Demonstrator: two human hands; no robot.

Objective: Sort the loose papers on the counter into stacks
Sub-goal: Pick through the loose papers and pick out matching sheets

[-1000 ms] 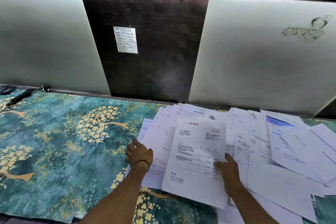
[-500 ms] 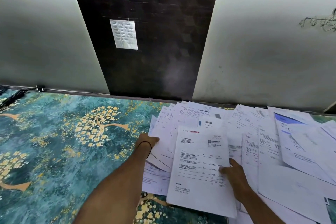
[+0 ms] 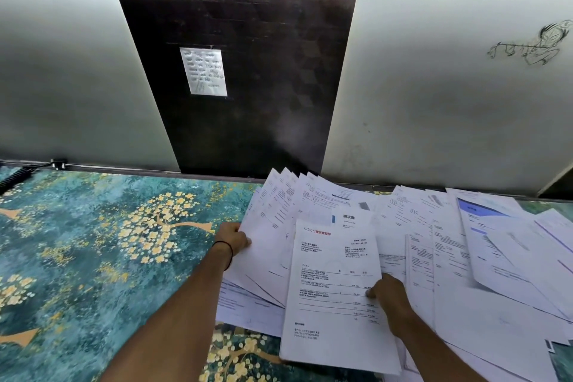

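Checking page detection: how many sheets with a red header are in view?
1: the red-header sheet tops the pile between the left hand and right hand. Others may be buried under the spread.

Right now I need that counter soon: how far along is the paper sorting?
Barely started. No finished stack shows on the counter. In hand: the left hand grips a fanned bunch, and the right hand holds a red-headed sheet. Left: the loose papers spread on the right.
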